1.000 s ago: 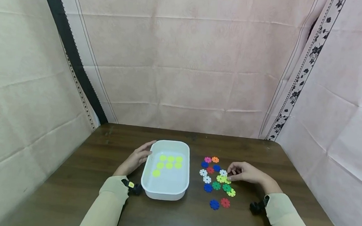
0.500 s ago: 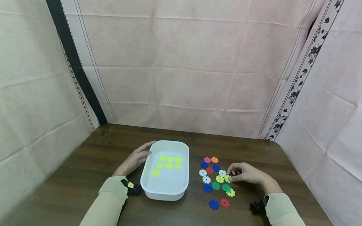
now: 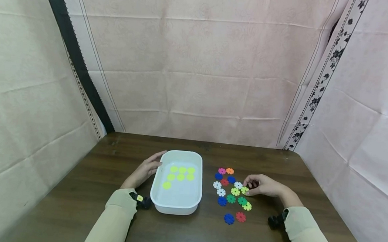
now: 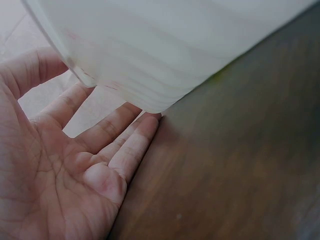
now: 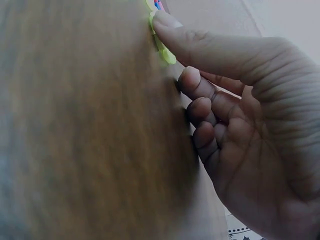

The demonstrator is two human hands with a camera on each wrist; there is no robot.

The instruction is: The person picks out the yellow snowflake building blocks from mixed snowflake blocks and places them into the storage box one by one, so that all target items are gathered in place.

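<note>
A white plastic container (image 3: 176, 203) stands on the table, with several round yellow-green spots showing inside it. My left hand (image 3: 143, 172) rests against its left side, fingers extended; in the left wrist view the fingertips (image 4: 145, 125) meet the container's lower wall (image 4: 150, 85). To the right lie loose flower-shaped plastic discs in several colours. My right hand (image 3: 266, 186) is at their right edge and pinches a yellow-green flower-shaped disc (image 3: 244, 190) between thumb and forefinger. The right wrist view shows the thumb against that disc (image 5: 165, 52), the other fingers curled.
Near the right hand lie a white disc (image 3: 238, 184), a green disc (image 3: 242, 200) and another yellow-green disc (image 3: 247, 206). Closer to me are a blue disc (image 3: 229, 219) and a red disc (image 3: 240, 216). Pale cloth (image 3: 203, 69) hangs behind the brown table (image 3: 85, 203).
The right fingers have shifted the yellow-green disc slightly, away from the yellow-green disc beside it. The left hand and the container stay in place.
</note>
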